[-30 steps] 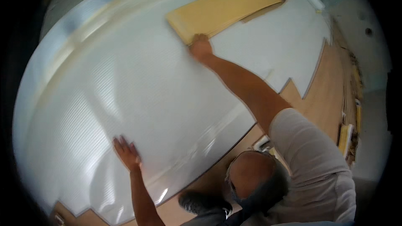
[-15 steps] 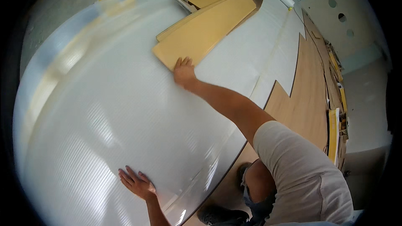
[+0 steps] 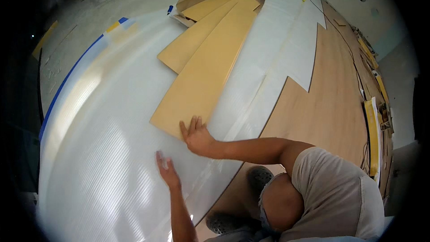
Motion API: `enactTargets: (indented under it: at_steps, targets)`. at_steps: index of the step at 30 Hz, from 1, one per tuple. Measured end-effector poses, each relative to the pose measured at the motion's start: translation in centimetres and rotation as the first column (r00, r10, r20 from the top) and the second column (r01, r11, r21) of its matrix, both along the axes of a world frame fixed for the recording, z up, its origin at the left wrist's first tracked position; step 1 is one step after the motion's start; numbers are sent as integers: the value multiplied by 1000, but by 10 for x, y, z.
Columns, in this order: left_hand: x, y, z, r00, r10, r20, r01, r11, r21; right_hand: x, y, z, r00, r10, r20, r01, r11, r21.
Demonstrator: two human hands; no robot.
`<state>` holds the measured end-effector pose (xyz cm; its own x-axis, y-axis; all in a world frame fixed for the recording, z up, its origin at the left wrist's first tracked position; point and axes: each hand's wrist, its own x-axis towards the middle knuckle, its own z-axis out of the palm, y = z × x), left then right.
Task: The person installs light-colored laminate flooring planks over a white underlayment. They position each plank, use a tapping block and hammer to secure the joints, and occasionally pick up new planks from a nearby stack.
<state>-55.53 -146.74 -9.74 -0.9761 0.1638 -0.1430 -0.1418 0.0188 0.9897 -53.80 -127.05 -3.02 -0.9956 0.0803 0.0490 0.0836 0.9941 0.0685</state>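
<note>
Long tan board (image 3: pixel 204 71): looked flat, smooth
Glossy white ribbed plastic sheet (image 3: pixel 112 152): lay beneath
Right hand (image 3: pixel 199 140): fingers grasped near end, elbow bent
Left hand (image 3: pixel 169 174): was released, fingers parted

I see the right grip (image 3: pixel 200 140) with its fingers on the near end of the long tan board (image 3: pixel 201 76). The left grip (image 3: pixel 169 171), its fingers apart, is just short of that end. White sheeting (image 3: pixel 112 139) lies under the board, wood flooring (image 3: pixel 309 121) to its right.
</note>
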Motion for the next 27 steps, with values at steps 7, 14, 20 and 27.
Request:
enactTargets:
  at_steps: [7, 14, 20, 27]
  targets:
    - [28, 84, 62, 857, -316, 407, 54, 841, 539, 82, 10, 50, 988, 154, -6, -148, 940, -306]
    - [69, 45, 83, 882, -293, 369, 72, 858, 508, 69, 264, -60, 818, -479, -317, 261, 801, -538]
    - [127, 56, 138, 878, -477, -42, 439, 766, 470, 76, 479, -53, 881, -398, 255, -258, -857, -445]
    - [140, -41, 136, 877, -475, 65, 439, 850, 290, 80, 352, -10, 778, -539, 322, -322, -783, -533]
